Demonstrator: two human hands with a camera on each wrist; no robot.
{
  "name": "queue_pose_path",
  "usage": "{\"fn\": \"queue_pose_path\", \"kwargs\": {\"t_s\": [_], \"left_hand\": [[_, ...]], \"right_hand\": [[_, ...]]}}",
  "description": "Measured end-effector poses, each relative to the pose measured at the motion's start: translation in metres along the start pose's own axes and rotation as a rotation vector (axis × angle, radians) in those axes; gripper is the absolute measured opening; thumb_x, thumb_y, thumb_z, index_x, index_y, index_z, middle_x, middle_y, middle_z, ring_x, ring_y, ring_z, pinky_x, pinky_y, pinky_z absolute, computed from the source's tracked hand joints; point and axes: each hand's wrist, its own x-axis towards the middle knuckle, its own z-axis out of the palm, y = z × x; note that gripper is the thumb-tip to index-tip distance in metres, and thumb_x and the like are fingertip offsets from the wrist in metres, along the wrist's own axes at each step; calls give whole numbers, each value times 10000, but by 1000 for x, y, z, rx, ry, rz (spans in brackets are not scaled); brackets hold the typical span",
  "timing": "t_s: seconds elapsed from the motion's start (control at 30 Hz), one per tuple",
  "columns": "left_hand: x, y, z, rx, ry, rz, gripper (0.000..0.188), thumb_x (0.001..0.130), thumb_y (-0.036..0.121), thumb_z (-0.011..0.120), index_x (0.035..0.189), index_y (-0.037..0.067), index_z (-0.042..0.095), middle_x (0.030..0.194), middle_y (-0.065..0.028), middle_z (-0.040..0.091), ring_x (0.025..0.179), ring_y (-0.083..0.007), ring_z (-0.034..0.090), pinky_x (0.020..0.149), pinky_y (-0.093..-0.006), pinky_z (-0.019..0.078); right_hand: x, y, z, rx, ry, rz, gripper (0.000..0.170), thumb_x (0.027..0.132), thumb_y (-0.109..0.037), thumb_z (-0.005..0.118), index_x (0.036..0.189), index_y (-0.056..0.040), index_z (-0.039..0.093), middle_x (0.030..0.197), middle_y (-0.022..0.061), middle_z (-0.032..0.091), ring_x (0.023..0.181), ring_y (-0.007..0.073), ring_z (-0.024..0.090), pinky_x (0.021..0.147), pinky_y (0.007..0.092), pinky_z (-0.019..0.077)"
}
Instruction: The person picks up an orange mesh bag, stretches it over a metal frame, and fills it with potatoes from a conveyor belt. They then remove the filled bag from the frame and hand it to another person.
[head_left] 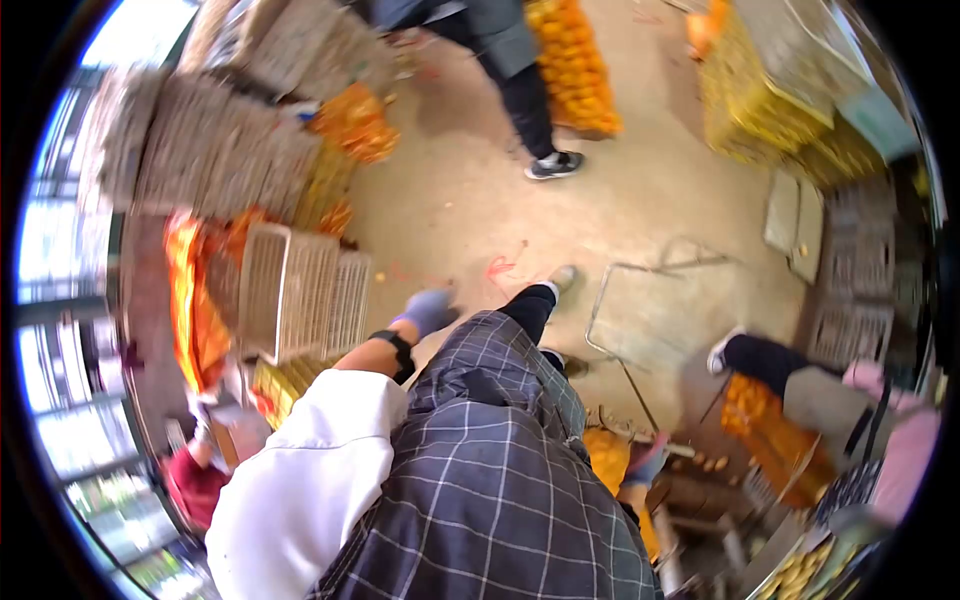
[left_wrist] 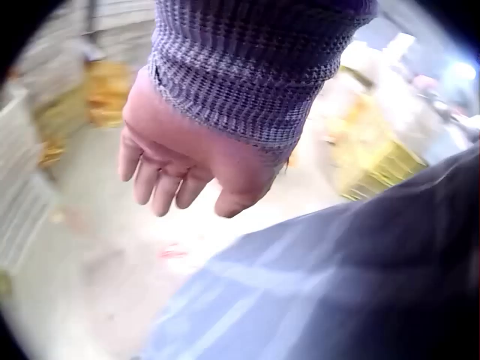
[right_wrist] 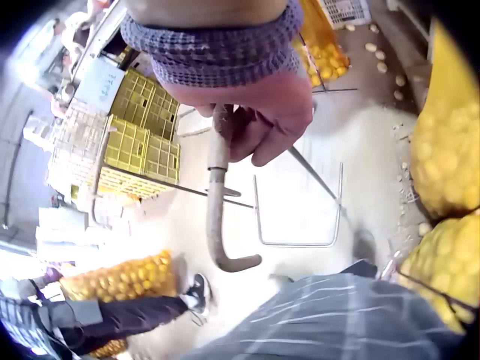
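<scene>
My left hand (head_left: 430, 312) hangs with nothing in it beside the plaid apron (head_left: 500, 450); in the left wrist view the fingers of this hand (left_wrist: 191, 161) are loosely bent below a purple knitted cuff. In the right wrist view my right hand (right_wrist: 259, 116) grips a worn grey curved handle (right_wrist: 216, 202), its hooked end pointing down. Thin metal rods and a U-shaped metal frame (right_wrist: 298, 244) lie beyond that hand, low over the floor. The same frame (head_left: 600, 290) shows in the head view, where my right hand (head_left: 652, 455) is partly hidden and small.
A white plastic crate (head_left: 290, 290) and stacked cardboard (head_left: 210, 145) stand at the left. An orange-filled net sack (head_left: 570, 65) is near a walking person (head_left: 510, 70). Yellow crates (head_left: 755, 105) are at upper right; a person in pink (head_left: 900, 440) bends at right. Full yellow sacks (right_wrist: 450, 157) stand close by.
</scene>
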Motion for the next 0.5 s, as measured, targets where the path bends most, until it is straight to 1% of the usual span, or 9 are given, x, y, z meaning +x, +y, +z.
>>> {"fn": "queue_pose_path", "kwargs": {"t_s": [0.03, 0.07, 0.1, 0.13, 0.2, 0.23, 0.3, 0.37, 0.5], "left_hand": [[-22, -72, 48, 30, -149, -180, 303, 818, 332, 500, 876, 67, 636, 892, -192, 624, 868, -355, 594, 751, -434, 471], [-64, -110, 62, -51, -200, -402, 398, 771, 408, 523, 966, 85, 646, 993, -199, 612, 954, -347, 582, 798, -422, 468], [-85, -187, 138, -4, -219, -387, 354, 782, 359, 501, 924, 79, 665, 999, -191, 614, 931, -342, 596, 791, -414, 473], [-115, -231, 182, 273, -210, -99, 299, 793, 285, 525, 861, 22, 650, 840, -154, 656, 692, -302, 648, 606, -376, 514], [-163, -208, 157, -490, -327, -748, 346, 813, 313, 489, 873, 6, 636, 719, -103, 653, 627, -235, 643, 569, -349, 504], [-176, -182, 126, -651, -315, -821, 386, 818, 359, 489, 898, 10, 633, 738, -100, 659, 592, -225, 628, 558, -347, 496], [-168, -170, 126, -937, -197, -877, 423, 803, 394, 470, 855, 16, 653, 785, -141, 657, 660, -226, 644, 672, -342, 494], [-132, -179, 129, -866, -249, -623, 468, 780, 431, 486, 854, -3, 644, 798, -142, 653, 657, -233, 637, 687, -346, 487], [-90, -217, 102, -1029, -7, -501, 428, 814, 388, 487, 966, 14, 631, 850, -114, 657, 756, -202, 626, 726, -314, 474]], "right_hand": [[-8, -5, 7, -12, -3, 10, 305, 849, -331, 574, 1053, -144, 447, 955, 67, 561, 808, 199, 557, 703, 343, 492], [-2, -7, 1, -69, 38, 58, 281, 844, -312, 571, 1050, -156, 462, 922, 54, 547, 807, 193, 550, 696, 333, 493], [5, -9, -7, -127, 88, 100, 260, 839, -293, 568, 1047, -168, 478, 890, 41, 534, 806, 188, 543, 689, 323, 494], [13, -6, -17, -242, 33, 45, 333, 825, -390, 565, 1044, -155, 481, 941, 44, 549, 809, 197, 551, 691, 336, 487], [25, -10, -19, -336, -30, 65, 429, 806, -499, 555, 1036, -143, 492, 974, 42, 567, 797, 195, 554, 682, 340, 472], [30, -16, -14, -322, -37, 147, 437, 801, -511, 549, 1031, -143, 499, 955, 37, 571, 782, 183, 551, 672, 331, 465], [92, 0, -72, -216, 147, 263, 468, 791, -535, 524, 1041, -141, 499, 903, 61, 576, 738, 164, 541, 664, 315, 454], [112, -21, 13, -421, 149, 187, 479, 792, -532, 521, 1060, -136, 493, 935, 67, 565, 771, 171, 536, 687, 317, 449], [105, -10, 173, -736, 128, 104, 503, 795, -526, 513, 1098, -127, 482, 999, 79, 543, 839, 185, 526, 734, 322, 439]]}}
